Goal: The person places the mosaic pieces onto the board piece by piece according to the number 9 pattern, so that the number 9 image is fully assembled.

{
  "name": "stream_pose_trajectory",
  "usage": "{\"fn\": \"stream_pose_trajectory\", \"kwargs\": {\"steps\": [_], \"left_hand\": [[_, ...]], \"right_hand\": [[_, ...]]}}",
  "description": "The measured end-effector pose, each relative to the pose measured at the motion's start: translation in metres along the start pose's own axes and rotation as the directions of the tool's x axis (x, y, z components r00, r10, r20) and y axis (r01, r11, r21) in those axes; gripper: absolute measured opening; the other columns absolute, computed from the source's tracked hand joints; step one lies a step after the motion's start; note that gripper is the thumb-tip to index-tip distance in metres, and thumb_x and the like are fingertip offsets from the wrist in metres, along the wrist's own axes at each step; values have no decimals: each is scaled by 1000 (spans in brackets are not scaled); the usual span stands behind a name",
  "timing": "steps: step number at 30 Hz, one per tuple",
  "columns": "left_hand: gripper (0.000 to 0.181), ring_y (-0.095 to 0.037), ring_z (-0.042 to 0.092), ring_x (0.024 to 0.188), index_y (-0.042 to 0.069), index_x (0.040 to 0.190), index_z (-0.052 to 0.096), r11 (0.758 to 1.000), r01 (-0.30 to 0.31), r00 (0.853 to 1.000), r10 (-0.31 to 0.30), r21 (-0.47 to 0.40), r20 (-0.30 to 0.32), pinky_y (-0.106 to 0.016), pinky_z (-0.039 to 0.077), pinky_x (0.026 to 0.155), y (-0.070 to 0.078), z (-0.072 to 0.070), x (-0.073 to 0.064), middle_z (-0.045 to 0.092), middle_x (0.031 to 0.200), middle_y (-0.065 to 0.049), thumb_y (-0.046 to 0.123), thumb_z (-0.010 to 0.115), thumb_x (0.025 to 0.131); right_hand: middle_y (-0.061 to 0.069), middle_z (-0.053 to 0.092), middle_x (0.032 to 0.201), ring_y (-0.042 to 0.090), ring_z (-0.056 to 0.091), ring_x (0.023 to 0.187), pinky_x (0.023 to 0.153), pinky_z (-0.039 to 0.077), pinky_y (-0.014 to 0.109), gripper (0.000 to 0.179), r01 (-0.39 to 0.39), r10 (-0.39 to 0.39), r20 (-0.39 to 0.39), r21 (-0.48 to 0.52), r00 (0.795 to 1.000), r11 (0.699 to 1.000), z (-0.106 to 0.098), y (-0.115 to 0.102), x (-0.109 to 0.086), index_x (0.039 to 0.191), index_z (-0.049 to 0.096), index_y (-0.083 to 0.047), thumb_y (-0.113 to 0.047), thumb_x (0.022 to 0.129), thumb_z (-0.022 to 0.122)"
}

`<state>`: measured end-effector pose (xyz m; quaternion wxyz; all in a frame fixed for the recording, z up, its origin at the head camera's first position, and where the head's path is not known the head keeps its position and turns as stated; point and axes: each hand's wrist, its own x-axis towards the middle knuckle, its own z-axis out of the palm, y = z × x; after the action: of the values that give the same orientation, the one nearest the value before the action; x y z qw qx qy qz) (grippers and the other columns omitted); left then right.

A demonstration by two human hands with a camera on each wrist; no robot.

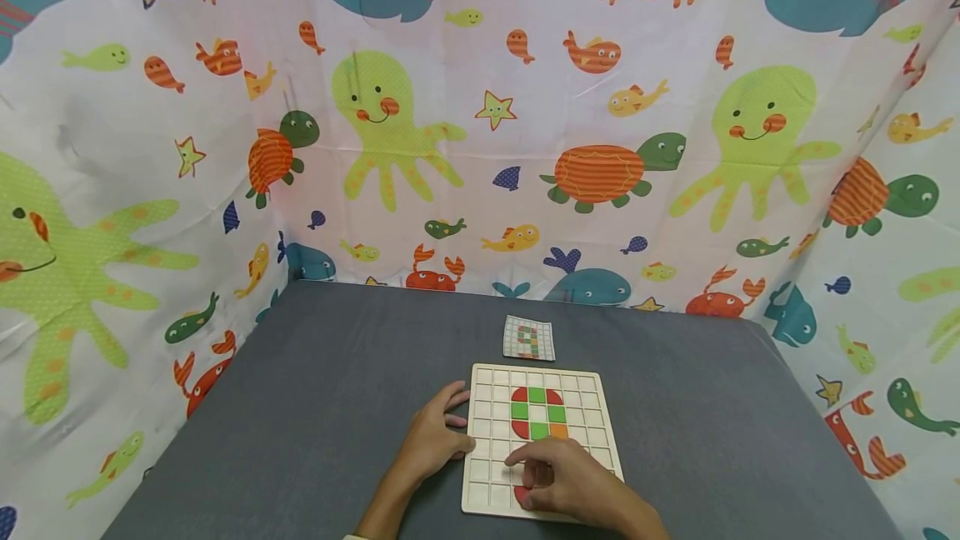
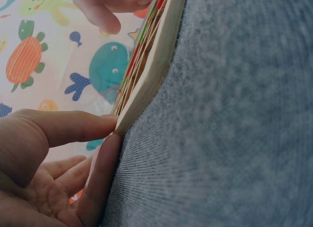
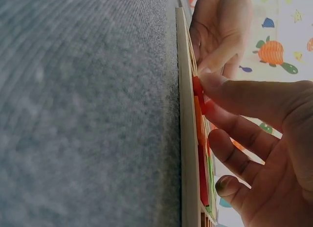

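A pale wooden grid board (image 1: 491,473) lies on the dark cloth. Near its far side, red rounded-corner tiles (image 1: 520,395), green square tiles (image 1: 537,395) and an orange tile (image 1: 558,431) sit in the cells. My left hand (image 1: 435,432) holds the board's left edge; in the left wrist view its thumb (image 2: 83,125) and a finger pinch that edge. Over the near part of the board, my right hand (image 1: 566,477) pinches a red tile (image 3: 198,87) between thumb and forefinger at the board's surface. The right hand hides the cells beneath it.
A small pattern card (image 1: 528,338) with a coloured grid lies just beyond the board. Dark grey cloth (image 1: 337,382) covers the table. A sea-animal curtain (image 1: 480,48) hangs behind it and along both sides.
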<state>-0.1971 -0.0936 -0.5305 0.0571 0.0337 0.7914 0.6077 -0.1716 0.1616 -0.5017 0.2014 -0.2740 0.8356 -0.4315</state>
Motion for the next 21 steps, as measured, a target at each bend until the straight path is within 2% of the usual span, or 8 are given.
{"fn": "stream_pose_trajectory", "kwargs": {"steps": [8,13,21], "left_hand": [[94,-27,66,110,6,158,47,1000,-1,1000,1,-3,4,-37,62,64,-1,0,1,60,153,-14,-8,81,72],[94,-27,66,110,6,159,46,1000,-5,1000,5,-1,7,-36,62,64,-2,1,1,60,153,-14,-8,81,72],[95,-28,66,110,6,159,46,1000,-3,1000,3,10,7,-38,62,64,-3,0,0,59,153,-15,-9,80,72]], "right_hand": [[-7,69,84,3,57,71,63,50,22,33,19,-19,-2,-17,1000,1000,2,-2,1,121,78,-11,-12,89,84],[-8,69,84,2,58,71,63,51,22,34,25,-26,-16,-40,1000,999,2,-1,0,120,78,-12,-10,87,85],[-9,68,86,2,57,73,66,51,22,36,21,-22,-12,-59,1000,998,4,0,1,120,78,-13,-17,86,88]]}}
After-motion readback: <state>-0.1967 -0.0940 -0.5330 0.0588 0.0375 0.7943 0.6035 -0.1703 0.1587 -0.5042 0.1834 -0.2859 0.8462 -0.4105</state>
